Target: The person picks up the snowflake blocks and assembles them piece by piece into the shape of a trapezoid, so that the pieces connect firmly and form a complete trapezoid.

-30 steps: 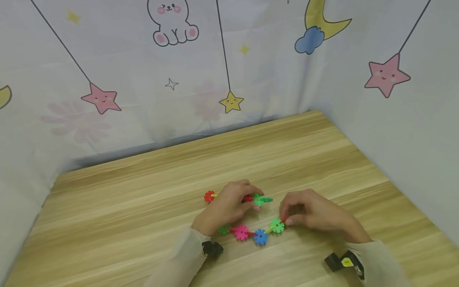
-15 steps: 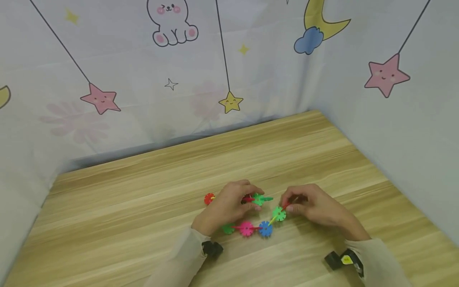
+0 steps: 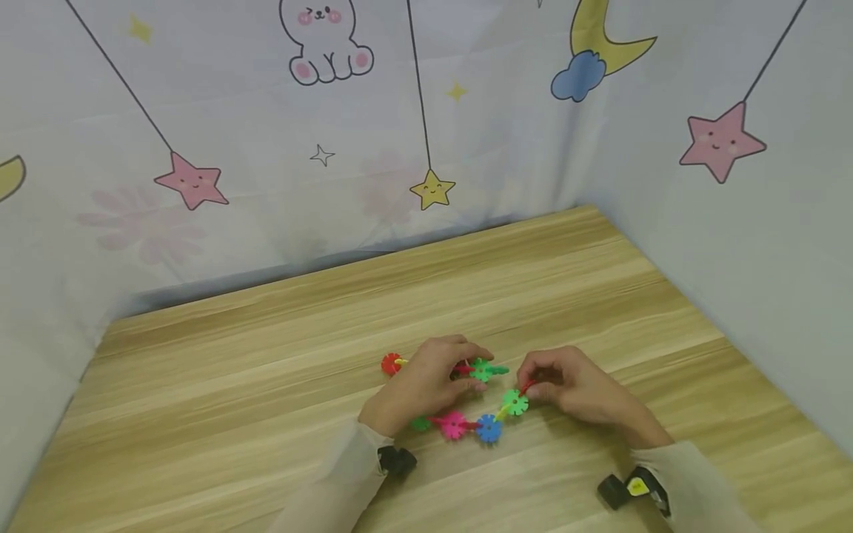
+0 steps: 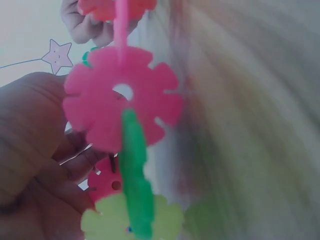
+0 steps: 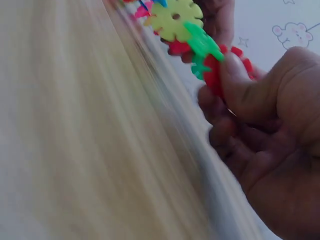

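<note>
A chain of colourful plastic snowflake-shaped interlocking discs lies on the pale wood-grain surface, curving between the two hands. The left hand rests over the far part of the chain, its curled fingers grasping the pieces beneath it; a red disc pokes out just beyond its knuckles on the outer side, and a dark green disc shows at its fingertips. The nearer run of the chain, a pink disc and a blue disc, lies just under the left palm, toward the person. The right hand sits close beside the left, fingers bent inward, pinching a red piece at the chain's end; a light green disc lies right at its fingertips. In the right wrist view the thumb presses on that red piece. Both wrists lie low over the surface, sleeves pale.
</note>
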`<state>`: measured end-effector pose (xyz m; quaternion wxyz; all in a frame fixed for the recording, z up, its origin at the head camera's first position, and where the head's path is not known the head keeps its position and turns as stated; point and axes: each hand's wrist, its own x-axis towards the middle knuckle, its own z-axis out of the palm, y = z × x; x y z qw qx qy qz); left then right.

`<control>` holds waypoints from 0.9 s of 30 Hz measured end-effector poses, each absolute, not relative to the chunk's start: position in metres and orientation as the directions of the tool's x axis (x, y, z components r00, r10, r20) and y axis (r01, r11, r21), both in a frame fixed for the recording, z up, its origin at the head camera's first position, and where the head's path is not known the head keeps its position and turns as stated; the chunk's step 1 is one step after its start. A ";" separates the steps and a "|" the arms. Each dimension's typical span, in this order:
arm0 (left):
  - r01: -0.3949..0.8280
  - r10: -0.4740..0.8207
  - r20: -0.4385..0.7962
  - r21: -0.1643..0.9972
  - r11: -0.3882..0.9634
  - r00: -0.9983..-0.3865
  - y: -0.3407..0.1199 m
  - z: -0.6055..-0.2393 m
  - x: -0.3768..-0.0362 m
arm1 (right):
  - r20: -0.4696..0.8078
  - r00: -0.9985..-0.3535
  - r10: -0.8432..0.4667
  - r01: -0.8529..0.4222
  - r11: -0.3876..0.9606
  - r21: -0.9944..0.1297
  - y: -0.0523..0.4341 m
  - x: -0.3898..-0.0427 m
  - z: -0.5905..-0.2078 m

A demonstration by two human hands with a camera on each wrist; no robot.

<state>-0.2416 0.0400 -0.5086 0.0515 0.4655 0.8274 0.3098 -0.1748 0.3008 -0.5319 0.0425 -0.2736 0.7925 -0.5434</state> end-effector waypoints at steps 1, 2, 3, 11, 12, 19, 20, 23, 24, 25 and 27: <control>0.737 0.803 0.204 0.564 0.372 -0.560 0.040 -0.509 -0.242 | 0.255 -0.848 -0.465 -0.409 0.266 -0.873 0.299 -0.174 -0.533; 0.736 0.803 0.205 0.567 0.368 -0.560 0.040 -0.510 -0.242 | 0.282 -0.846 -0.452 -0.433 0.275 -0.859 0.297 -0.174 -0.534; 0.736 0.803 0.207 0.570 0.364 -0.558 0.040 -0.510 -0.242 | 0.300 -0.848 -0.436 -0.447 0.285 -0.848 0.294 -0.173 -0.535; 0.739 0.797 0.211 0.559 0.376 -0.565 0.039 -0.510 -0.242 | 0.368 -0.866 -0.339 -0.468 0.288 -0.835 0.280 -0.168 -0.534; 0.739 0.797 0.209 0.558 0.379 -0.567 0.039 -0.510 -0.242 | 0.379 -0.864 -0.332 -0.475 0.286 -0.832 0.280 -0.168 -0.534; 0.728 0.800 0.198 0.575 0.373 -0.566 0.039 -0.507 -0.241 | 0.371 -0.868 -0.330 -0.469 0.296 -0.832 0.279 -0.166 -0.536; 0.727 0.801 0.196 0.576 0.373 -0.566 0.039 -0.507 -0.241 | 0.368 -0.869 -0.331 -0.466 0.301 -0.832 0.278 -0.166 -0.537; 0.729 0.803 0.192 0.573 0.376 -0.565 0.039 -0.507 -0.241 | 0.376 -0.868 -0.324 -0.472 0.300 -0.829 0.278 -0.166 -0.539; 0.729 0.803 0.191 0.571 0.377 -0.565 0.039 -0.507 -0.241 | 0.380 -0.868 -0.320 -0.473 0.297 -0.830 0.277 -0.166 -0.539; 0.729 0.803 0.190 0.570 0.378 -0.565 0.039 -0.507 -0.241 | 0.382 -0.869 -0.314 -0.472 0.296 -0.830 0.277 -0.166 -0.539; 0.730 0.803 0.189 0.567 0.380 -0.565 0.039 -0.507 -0.240 | 0.388 -0.870 -0.306 -0.474 0.296 -0.829 0.277 -0.166 -0.539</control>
